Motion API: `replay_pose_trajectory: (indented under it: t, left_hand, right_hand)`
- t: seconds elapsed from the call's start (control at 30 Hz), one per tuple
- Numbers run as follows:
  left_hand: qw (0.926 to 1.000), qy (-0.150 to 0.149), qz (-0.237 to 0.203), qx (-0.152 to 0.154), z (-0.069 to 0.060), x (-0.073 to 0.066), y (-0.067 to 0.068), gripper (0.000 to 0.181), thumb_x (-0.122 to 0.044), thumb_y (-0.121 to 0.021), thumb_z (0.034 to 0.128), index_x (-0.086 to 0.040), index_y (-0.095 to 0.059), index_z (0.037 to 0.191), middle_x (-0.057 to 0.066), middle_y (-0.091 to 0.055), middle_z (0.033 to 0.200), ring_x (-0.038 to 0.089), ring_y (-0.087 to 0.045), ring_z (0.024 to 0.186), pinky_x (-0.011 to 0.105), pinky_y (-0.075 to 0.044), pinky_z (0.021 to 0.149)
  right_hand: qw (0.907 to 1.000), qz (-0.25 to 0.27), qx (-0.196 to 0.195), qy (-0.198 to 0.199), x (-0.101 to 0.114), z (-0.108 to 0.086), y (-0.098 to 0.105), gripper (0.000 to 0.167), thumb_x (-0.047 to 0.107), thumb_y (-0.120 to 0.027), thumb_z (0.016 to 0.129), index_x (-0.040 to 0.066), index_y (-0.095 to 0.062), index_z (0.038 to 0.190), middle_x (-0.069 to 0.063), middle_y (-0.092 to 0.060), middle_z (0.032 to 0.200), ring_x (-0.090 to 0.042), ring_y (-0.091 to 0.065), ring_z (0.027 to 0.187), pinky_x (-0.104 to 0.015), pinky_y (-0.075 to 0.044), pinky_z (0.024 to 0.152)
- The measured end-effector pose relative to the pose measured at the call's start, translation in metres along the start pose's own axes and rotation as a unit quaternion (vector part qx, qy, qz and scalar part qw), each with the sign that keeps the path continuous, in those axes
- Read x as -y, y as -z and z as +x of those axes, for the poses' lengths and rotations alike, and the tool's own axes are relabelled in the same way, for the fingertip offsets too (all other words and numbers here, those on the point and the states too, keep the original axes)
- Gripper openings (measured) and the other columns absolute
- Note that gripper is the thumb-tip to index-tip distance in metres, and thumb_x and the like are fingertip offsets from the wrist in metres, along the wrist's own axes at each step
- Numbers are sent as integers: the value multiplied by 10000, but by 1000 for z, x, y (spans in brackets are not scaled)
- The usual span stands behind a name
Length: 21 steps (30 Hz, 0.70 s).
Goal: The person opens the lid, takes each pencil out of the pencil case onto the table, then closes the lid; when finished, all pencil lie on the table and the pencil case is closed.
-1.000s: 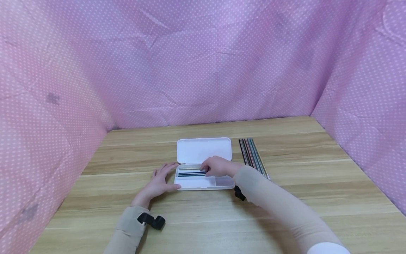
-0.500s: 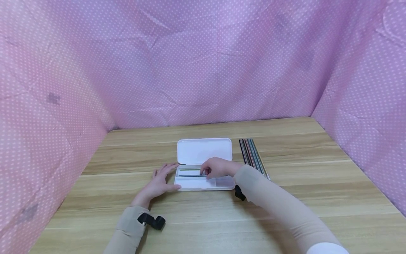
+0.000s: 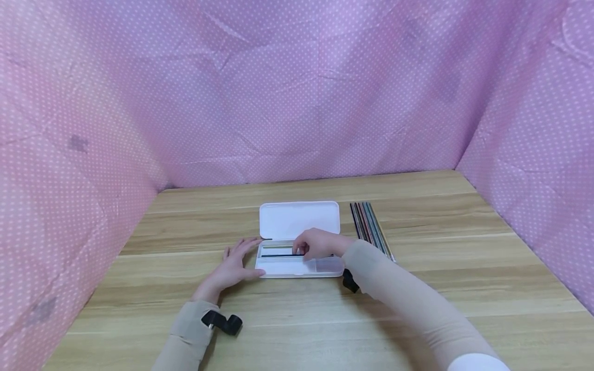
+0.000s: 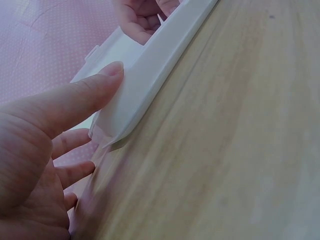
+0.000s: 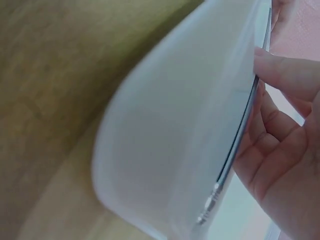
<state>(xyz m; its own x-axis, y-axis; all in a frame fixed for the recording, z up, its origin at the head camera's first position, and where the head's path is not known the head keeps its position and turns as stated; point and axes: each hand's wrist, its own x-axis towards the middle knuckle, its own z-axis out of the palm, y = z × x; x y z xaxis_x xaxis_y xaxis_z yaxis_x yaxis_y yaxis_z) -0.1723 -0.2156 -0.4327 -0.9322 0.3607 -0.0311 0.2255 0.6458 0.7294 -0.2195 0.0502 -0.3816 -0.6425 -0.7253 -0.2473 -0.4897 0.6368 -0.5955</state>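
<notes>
A white pencil case (image 3: 285, 268) lies with its lid raised behind it. Inside the back compartment are a yellowish pencil (image 3: 277, 246) and, nearer the front, a dark pencil (image 3: 280, 255). My right hand (image 3: 317, 243) pinches the dark pencil (image 5: 240, 127) with thumb and curled fingers; its metal end points out to the right. My left hand (image 3: 230, 270) spans the case's left end, thumb (image 4: 85, 97) touching the front wall (image 4: 132, 95) and fingers spread toward the back corner. How many pencils the right fingers hold is unclear.
Several coloured pencils (image 3: 371, 226) lie side by side on the wooden table (image 3: 287, 319), right of the case and just beyond my right wrist. The case's lid (image 3: 299, 219) lies open at the back. Pink dotted cloth (image 3: 297, 103) hangs around the table.
In the case, the dark pencils that lay as separate lines one second ago now show as one dark line by the divider. The right fingers have shifted slightly; my left hand has stayed put.
</notes>
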Motion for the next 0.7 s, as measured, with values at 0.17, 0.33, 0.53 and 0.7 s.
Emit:
replay_pose_trajectory:
  t: [0.17, 0.33, 0.53, 0.7]
  left_hand:
    - [9999, 132, 51, 29, 0, -2, 0, 812, -310, -783, 756, -127, -386, 1440, 169, -283, 1527, 434, -49, 1431, 634, 117, 1092]
    - [9997, 208, 116, 29, 0, -3, 0, 813, -306, -781, 760, -106, -382, 1440, 174, -279, 1529, 430, -48, 1434, 628, 115, 1098]
    - [9996, 248, 152, 27, 0, -2, -1, 805, -308, -781, 759, -99, -391, 1432, 177, -276, 1530, 420, -50, 1437, 619, 115, 1105]
    - [9998, 122, 155, 20, 0, -2, -2, 807, -310, -780, 760, -137, -385, 1442, 156, -286, 1530, 432, -56, 1433, 641, 110, 1092]
  right_hand:
    - [9998, 135, -82, 78, 0, 0, 2, 235, 12, -666, 848, 128, -693, 1051, 26, -574, 819, -102, -497, 781, -236, -446, 743]
    - [9987, 292, -204, 351, 2, -2, 8, 228, 37, -664, 859, 111, -691, 1073, 41, -568, 811, -85, -515, 779, -220, -453, 756]
    - [9917, 1163, -422, 356, 2, -5, 13, 245, 40, -666, 855, 80, -679, 1097, 7, -595, 858, -96, -540, 792, -220, -462, 746]
    - [9764, 1999, -807, 150, -2, -7, 12, 284, 45, -659, 858, 62, -654, 1141, -19, -620, 923, -107, -555, 820, -222, -463, 745]
